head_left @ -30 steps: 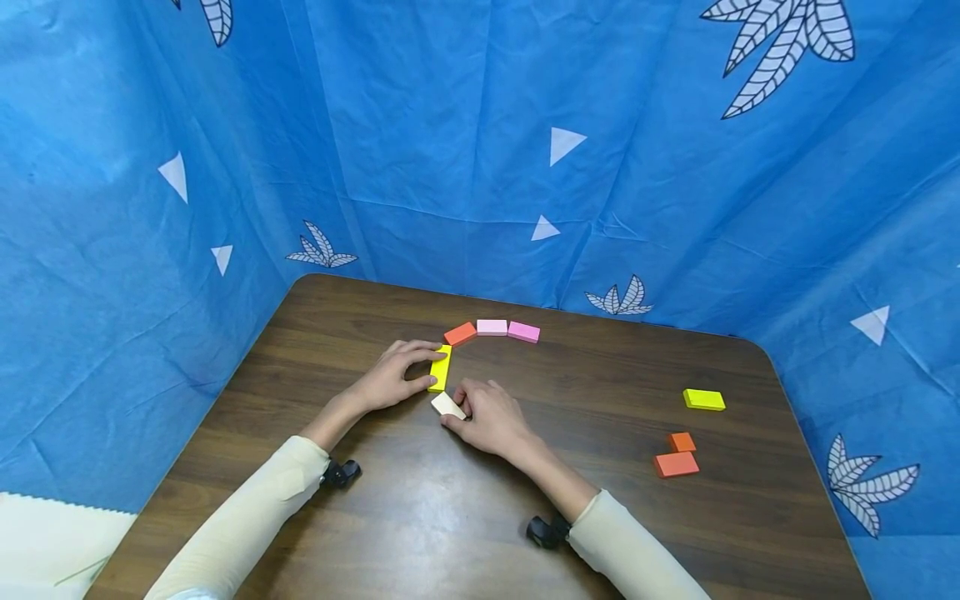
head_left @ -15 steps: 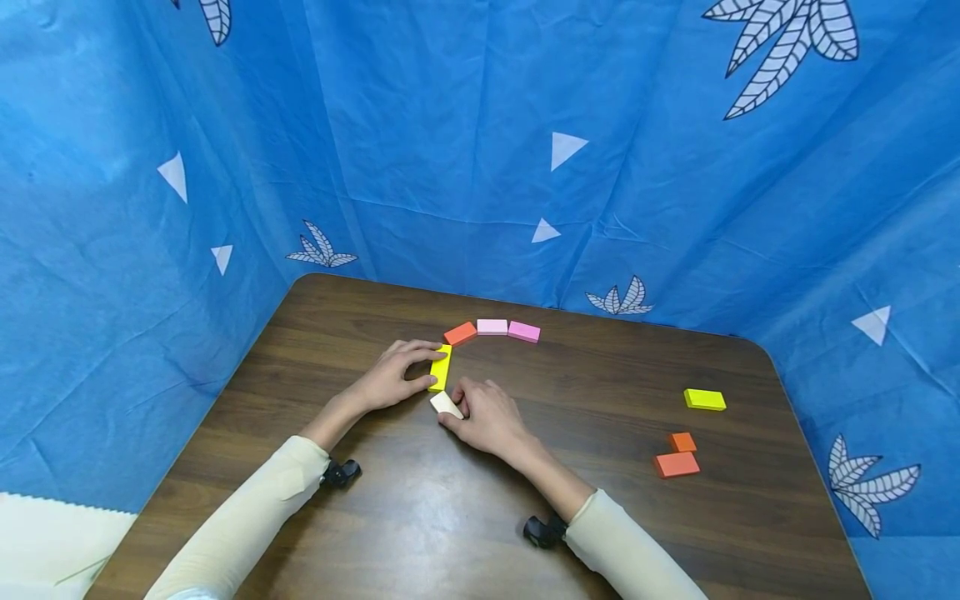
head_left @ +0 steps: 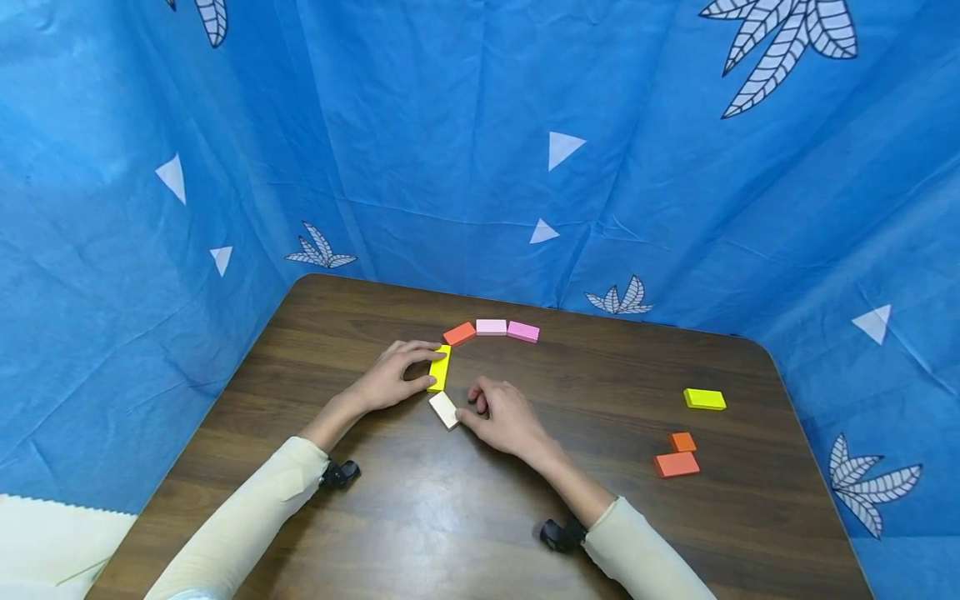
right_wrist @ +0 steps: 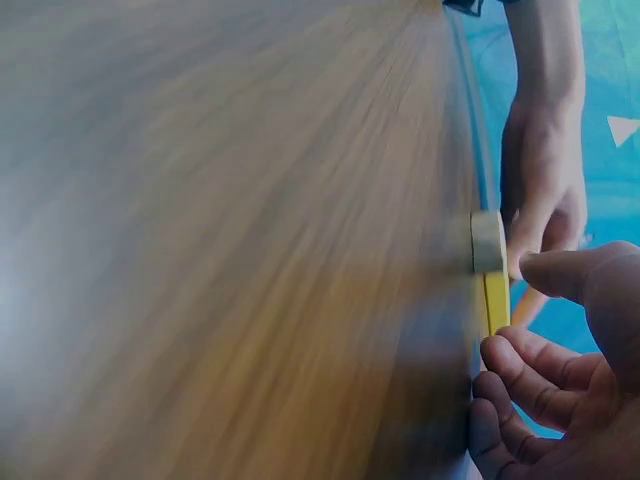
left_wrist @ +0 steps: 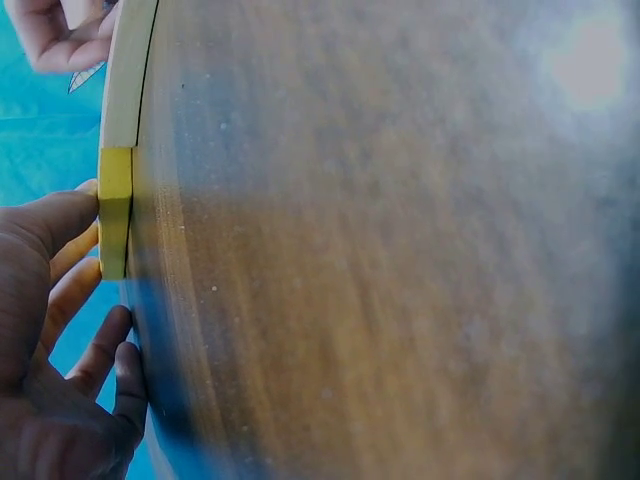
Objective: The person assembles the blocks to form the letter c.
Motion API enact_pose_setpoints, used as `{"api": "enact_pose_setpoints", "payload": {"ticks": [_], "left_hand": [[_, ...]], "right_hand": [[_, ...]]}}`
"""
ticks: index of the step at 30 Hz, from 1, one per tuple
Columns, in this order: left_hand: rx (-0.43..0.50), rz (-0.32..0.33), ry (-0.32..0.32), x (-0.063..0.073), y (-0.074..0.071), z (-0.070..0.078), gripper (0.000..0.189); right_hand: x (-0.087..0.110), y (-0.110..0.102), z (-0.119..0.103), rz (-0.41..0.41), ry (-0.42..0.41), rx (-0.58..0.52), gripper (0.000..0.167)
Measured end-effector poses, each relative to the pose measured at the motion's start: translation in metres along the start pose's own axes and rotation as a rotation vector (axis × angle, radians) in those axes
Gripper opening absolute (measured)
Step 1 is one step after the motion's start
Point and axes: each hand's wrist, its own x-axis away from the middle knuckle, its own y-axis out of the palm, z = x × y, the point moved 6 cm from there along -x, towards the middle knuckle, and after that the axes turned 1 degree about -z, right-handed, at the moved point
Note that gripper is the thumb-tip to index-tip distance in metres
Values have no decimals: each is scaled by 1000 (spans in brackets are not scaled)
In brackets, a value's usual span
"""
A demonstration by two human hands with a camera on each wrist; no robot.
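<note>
In the head view my left hand (head_left: 388, 377) holds a yellow block (head_left: 439, 368), its thumb by the near end and a finger by the far end. Just in front of that block's near end lies a cream block (head_left: 444, 411), set at an angle. My right hand (head_left: 506, 417) is to the right of the cream block, thumb tip at its edge and the other fingers loosely curled around nothing. The left wrist view shows the thumb on the yellow block (left_wrist: 116, 212), beside the cream block (left_wrist: 127, 75).
An orange block (head_left: 460, 333), a pale pink block (head_left: 491, 327) and a pink block (head_left: 523, 332) continue the curve behind. To the right lie another yellow block (head_left: 705, 399), a small orange block (head_left: 682, 442) and a red-orange block (head_left: 677, 464). Blue cloth (head_left: 420, 167) hangs around the wooden table (head_left: 360, 517).
My right hand has let go of the cream block and drawn back slightly to the right. The cream block has turned a little. My left hand has stayed on the yellow block.
</note>
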Motion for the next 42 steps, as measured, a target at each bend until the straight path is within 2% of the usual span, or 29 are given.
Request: {"api": "enact_pose_setpoints", "payload": {"ticks": [6, 11, 21, 29, 35, 42], "left_hand": [[-11, 2, -2, 2, 0, -2, 50], [-16, 1, -4, 4, -1, -4, 50], [-6, -2, -8, 2, 0, -4, 49], [3, -5, 5, 3, 2, -1, 49], [3, -3, 1, 3, 2, -1, 49], [-6, 6, -2, 0, 0, 0, 49]], "right_hand": [[19, -19, 28, 44, 30, -5, 26], [43, -41, 50, 81, 56, 12, 23], [101, -87, 99, 129, 108, 67, 19], [154, -121, 122, 178, 127, 84, 23], [186, -137, 136, 208, 115, 156, 32], [206, -144, 154, 247, 133, 206, 39]]}}
